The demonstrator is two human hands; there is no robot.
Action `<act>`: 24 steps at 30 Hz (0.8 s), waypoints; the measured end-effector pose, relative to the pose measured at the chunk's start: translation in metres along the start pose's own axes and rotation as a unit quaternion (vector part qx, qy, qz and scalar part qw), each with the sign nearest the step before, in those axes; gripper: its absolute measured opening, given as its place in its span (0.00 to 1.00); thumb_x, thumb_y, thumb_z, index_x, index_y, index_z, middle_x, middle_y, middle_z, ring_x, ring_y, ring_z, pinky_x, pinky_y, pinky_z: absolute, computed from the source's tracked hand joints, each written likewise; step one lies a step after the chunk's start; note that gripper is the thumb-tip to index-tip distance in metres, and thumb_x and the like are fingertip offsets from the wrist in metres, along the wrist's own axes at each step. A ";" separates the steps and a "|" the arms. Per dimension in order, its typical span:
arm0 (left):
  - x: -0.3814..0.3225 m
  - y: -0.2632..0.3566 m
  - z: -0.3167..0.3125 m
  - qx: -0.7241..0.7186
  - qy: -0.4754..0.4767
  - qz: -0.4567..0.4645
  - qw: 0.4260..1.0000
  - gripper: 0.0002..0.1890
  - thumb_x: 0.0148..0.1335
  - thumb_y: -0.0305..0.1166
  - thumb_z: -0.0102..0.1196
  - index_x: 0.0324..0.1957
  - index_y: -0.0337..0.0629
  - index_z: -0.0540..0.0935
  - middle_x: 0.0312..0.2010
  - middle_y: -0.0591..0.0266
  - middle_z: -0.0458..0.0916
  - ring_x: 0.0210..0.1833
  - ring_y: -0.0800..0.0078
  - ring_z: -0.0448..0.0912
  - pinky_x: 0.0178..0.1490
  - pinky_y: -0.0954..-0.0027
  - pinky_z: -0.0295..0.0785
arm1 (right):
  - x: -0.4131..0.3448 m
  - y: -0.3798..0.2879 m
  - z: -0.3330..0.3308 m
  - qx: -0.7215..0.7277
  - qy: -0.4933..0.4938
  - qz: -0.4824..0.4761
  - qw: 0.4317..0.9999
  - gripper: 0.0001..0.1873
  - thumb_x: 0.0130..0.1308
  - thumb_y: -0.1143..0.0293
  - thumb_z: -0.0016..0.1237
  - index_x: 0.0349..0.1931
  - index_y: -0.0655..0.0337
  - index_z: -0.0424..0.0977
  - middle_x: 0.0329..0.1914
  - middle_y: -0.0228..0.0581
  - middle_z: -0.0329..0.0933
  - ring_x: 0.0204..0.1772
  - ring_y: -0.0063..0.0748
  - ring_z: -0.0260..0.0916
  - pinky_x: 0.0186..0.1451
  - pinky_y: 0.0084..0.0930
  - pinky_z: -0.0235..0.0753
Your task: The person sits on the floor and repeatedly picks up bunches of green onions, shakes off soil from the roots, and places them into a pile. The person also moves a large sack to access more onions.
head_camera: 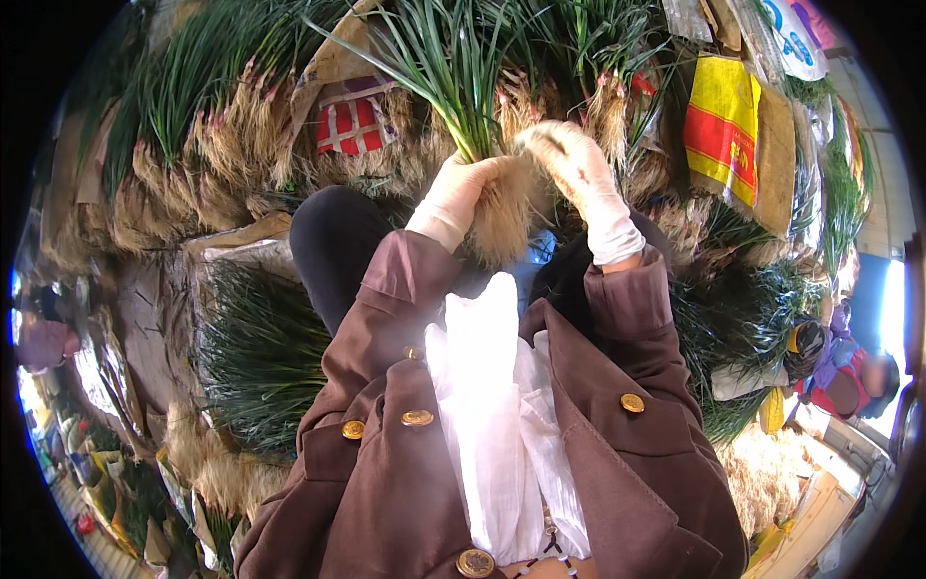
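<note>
My left hand [463,192], in a pale glove, grips a bunch of long-leaved green plants [463,94] at the base of the leaves. The leaves fan upward and away from me. Below my fist hangs a thick tuft of tan fibrous roots [503,217]. My right hand [571,155], gloved too, is raised just right of this bunch, with its fingers bent and blurred. Whether anything is between those fingers is unclear. Beyond both hands stand more bunches with pinkish stem bases, among them one with bare roots [606,116].
Rooted bunches [231,137] line the far left. Flat heaps of green leaves lie at my left [268,354] and right [752,318]. A yellow and red printed sack [723,130] stands at upper right. Another person [846,376] is at the right edge. My knee [336,239] is close by.
</note>
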State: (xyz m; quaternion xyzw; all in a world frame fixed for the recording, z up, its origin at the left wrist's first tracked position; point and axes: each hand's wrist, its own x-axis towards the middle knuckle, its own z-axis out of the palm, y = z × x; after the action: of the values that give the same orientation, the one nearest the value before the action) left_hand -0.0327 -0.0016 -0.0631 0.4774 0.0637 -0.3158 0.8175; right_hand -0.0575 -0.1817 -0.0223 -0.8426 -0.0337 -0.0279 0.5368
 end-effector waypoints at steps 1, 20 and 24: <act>-0.001 -0.002 -0.004 0.005 -0.015 -0.008 1.000 0.09 0.60 0.22 0.58 0.43 0.33 0.81 0.35 0.55 0.85 0.37 0.67 0.84 0.44 0.67 0.80 | 0.000 0.001 0.003 0.028 0.042 -0.010 0.999 0.17 0.67 0.64 0.55 0.50 0.64 0.76 0.49 0.46 0.77 0.44 0.33 0.77 0.48 0.27 0.75; -0.065 0.052 -0.038 -0.043 0.022 0.092 0.995 0.19 0.54 0.21 0.59 0.50 0.33 0.76 0.42 0.48 0.83 0.45 0.55 0.84 0.51 0.57 0.80 | 0.010 0.020 -0.016 -0.372 -0.301 0.134 0.868 0.17 0.60 0.61 0.59 0.43 0.64 0.78 0.46 0.47 0.80 0.51 0.40 0.76 0.57 0.37 0.73; -0.045 0.058 -0.036 -0.035 0.038 0.066 0.997 0.14 0.56 0.22 0.58 0.46 0.33 0.79 0.36 0.54 0.83 0.40 0.61 0.84 0.46 0.65 0.80 | 0.077 0.031 -0.054 -0.437 0.084 0.105 0.889 0.18 0.58 0.58 0.59 0.38 0.65 0.77 0.42 0.50 0.80 0.43 0.46 0.79 0.46 0.41 0.77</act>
State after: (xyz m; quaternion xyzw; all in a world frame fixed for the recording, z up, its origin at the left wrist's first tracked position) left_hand -0.0276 0.0682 -0.0210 0.4631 0.0738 -0.2407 0.8498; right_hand 0.0212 -0.2418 -0.0205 -0.9851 0.1161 -0.0540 0.1150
